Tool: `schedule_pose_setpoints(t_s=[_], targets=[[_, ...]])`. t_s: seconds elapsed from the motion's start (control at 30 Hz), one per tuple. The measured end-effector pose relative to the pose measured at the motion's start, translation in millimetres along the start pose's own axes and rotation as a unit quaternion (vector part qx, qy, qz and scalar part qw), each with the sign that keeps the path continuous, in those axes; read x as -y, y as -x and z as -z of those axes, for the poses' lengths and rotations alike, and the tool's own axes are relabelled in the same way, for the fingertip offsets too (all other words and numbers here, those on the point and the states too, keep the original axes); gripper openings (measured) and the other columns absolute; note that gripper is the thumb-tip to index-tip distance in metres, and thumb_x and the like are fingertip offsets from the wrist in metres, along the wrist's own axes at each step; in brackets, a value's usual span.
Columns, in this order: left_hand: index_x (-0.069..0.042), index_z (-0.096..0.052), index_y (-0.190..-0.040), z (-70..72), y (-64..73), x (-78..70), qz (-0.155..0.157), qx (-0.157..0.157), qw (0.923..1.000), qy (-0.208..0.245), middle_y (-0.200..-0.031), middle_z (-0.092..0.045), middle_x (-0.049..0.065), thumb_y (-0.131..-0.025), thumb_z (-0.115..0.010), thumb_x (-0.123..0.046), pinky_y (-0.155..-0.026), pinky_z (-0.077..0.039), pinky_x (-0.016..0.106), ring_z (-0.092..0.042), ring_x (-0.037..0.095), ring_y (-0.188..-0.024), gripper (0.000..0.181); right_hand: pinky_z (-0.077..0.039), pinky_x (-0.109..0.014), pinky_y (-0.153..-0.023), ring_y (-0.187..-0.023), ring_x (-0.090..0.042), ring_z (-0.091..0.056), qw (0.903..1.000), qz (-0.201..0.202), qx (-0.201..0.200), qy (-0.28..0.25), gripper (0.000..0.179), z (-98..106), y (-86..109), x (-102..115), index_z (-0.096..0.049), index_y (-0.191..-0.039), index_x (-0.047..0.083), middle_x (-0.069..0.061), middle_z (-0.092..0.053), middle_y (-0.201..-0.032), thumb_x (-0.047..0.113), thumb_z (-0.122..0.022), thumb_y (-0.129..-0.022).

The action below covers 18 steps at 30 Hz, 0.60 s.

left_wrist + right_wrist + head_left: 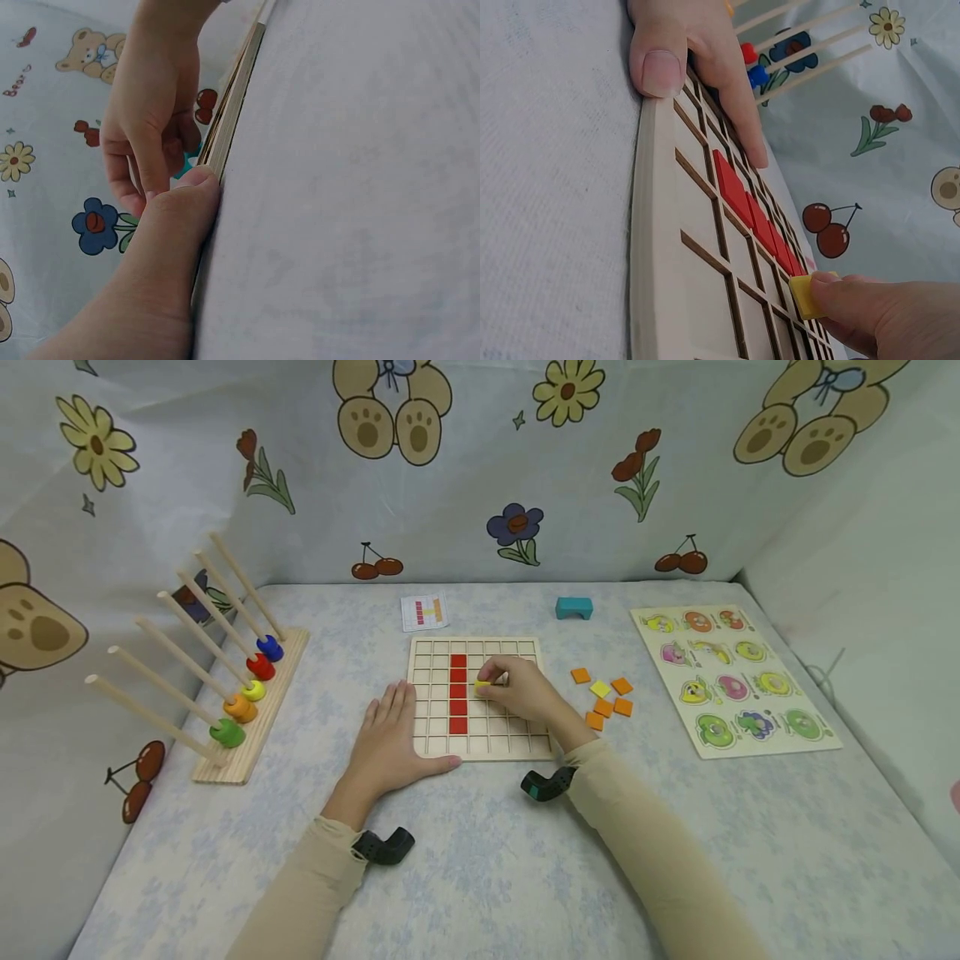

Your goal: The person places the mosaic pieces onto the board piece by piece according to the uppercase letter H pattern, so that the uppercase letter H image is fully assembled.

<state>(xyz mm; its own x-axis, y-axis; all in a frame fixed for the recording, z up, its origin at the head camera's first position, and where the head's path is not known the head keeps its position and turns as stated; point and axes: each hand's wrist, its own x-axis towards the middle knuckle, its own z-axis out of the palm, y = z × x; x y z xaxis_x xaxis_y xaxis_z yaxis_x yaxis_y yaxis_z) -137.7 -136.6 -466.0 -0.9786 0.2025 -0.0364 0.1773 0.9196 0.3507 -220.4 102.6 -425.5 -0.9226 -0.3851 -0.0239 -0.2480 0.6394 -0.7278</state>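
A wooden grid board (522,746) lies on the table, with a column of several red square tiles (458,691) set in its cells. My left hand (387,739) rests along the board's left side, fingers straight. Its thumb (172,232) touches the near edge. Over the grid, just right of the red column, my right hand (521,689) pinches a yellow square tile (802,297) between thumb and fingers. In the right wrist view the tile is tilted above the cells; whether it touches the board I cannot tell.
Loose orange tiles (622,707) and a yellow one (600,689) lie right of the board. Behind it are a pattern card (424,612) and a teal arch block (573,607). A peg rack with colored rings (283,693) stands left; a fruit picture board (750,710) lies right.
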Motion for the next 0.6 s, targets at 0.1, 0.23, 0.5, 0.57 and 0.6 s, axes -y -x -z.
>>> schedule_pose_setpoints(t_s=[0.1,0.23,0.5,0.57,0.6], targets=[[-0.004,-0.001,-0.159,0.3,0.4,-0.6,0.0,-0.001,1.0,0.0,-0.168,-0.002,0.014,-0.062,-0.05,-0.097,-0.126,-0.004,0.052,0.001,0.028,-0.156,0.144,-0.047,-0.033,-0.076,-0.084,-0.018,-0.056,1.0,-0.002,0.001,0.001,0.011,-1.2,-0.9,0.9,-0.066,-0.096,0.02,0.002,-0.066,-0.098,0.026,-0.074,-0.091],[-0.004,-0.001,-0.159,0.0,0.1,-0.7,0.0,-0.002,1.0,0.001,-0.168,-0.003,0.014,-0.062,-0.05,-0.097,-0.126,-0.004,0.051,0.001,0.028,-0.156,0.144,-0.047,-0.031,-0.074,-0.083,-0.017,-0.056,1.0,-0.004,0.003,0.003,0.01,-3.0,-2.3,2.2,-0.066,-0.095,0.021,0.003,-0.066,-0.099,0.026,-0.074,-0.091],[-0.004,-0.001,-0.159,-1.6,-0.7,0.3,-0.003,-0.005,1.0,-0.003,-0.168,-0.003,0.013,-0.062,-0.049,-0.098,-0.126,-0.004,0.051,0.001,0.027,-0.156,0.144,-0.048,-0.031,-0.074,-0.081,-0.017,-0.057,0.9998,-0.005,0.007,0.017,0.011,-5.7,-3.4,5.1,-0.065,-0.097,0.021,0.003,-0.065,-0.098,0.025,-0.074,-0.091],[-0.004,-0.001,-0.159,-1.9,-0.7,0.4,-0.003,-0.006,1.0,-0.003,-0.168,-0.003,0.013,-0.062,-0.049,-0.098,-0.126,-0.004,0.051,0.001,0.028,-0.156,0.144,-0.048,-0.032,-0.077,-0.085,-0.017,-0.056,0.9997,-0.003,0.008,0.025,0.012,-6.2,-3.6,5.0,-0.065,-0.099,0.02,0.003,-0.064,-0.099,0.025,-0.073,-0.091],[-0.004,-0.001,-0.159,-2.0,-0.6,0.5,-0.003,-0.006,1.0,-0.002,-0.168,-0.003,0.013,-0.062,-0.049,-0.098,-0.126,-0.004,0.051,0.001,0.028,-0.156,0.144,-0.048,-0.033,-0.08,-0.087,-0.017,-0.056,0.9995,-0.002,0.009,0.029,0.012,-6.6,-3.8,4.8,-0.066,-0.099,0.02,0.003,-0.064,-0.099,0.025,-0.073,-0.091]])
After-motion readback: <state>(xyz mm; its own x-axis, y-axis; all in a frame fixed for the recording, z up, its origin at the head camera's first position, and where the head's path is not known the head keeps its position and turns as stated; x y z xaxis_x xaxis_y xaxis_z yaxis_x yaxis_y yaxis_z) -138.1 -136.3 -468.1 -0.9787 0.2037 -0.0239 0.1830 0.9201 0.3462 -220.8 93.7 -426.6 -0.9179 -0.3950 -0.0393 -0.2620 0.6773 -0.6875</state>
